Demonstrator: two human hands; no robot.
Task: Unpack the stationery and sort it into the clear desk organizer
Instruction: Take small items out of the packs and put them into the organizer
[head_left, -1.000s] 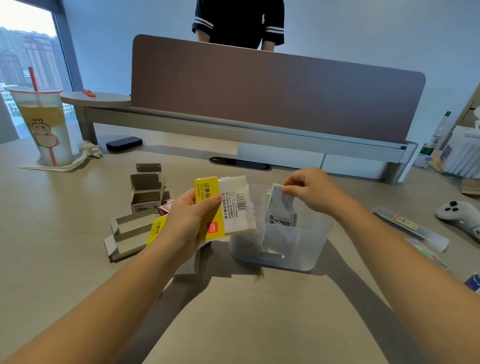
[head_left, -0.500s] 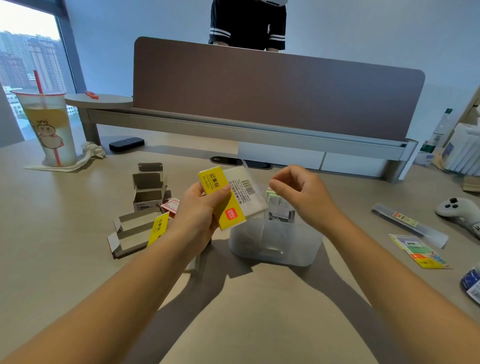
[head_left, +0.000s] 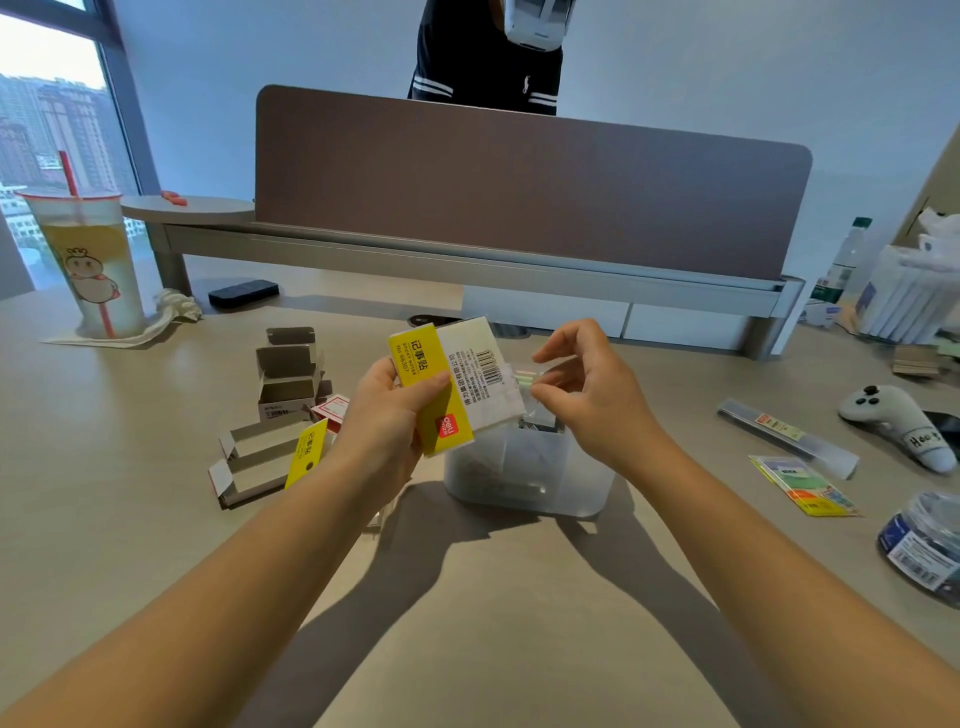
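The left hand (head_left: 387, 415) grips a pack of sticky notes (head_left: 452, 384) up in the air, thumb across the yellow label band, fingers curled behind it. The pack is tilted: its long axis runs from upper left down to lower right, with the barcode end toward the right hand (head_left: 582, 395) and the red logo corner pointing down toward the desk (head_left: 478, 623). It hangs just above the left rim of the clear desk organizer (head_left: 530, 480), not touching it as far as the view shows.

The right hand sits just beside the pack's right edge, thumb and forefinger pinching the clear wrapper flap (head_left: 524, 375) that sticks out there; the other fingers are loosely curled. So the pack lies between the two hands, left holding the body, right on the flap.

The organizer stands on the desk directly below the hands, with small items inside, too blurred to name. Opened cardboard boxes (head_left: 275, 415) lie left of it. To the right, a packet of coloured index tabs (head_left: 802, 486) lies flat, well apart.
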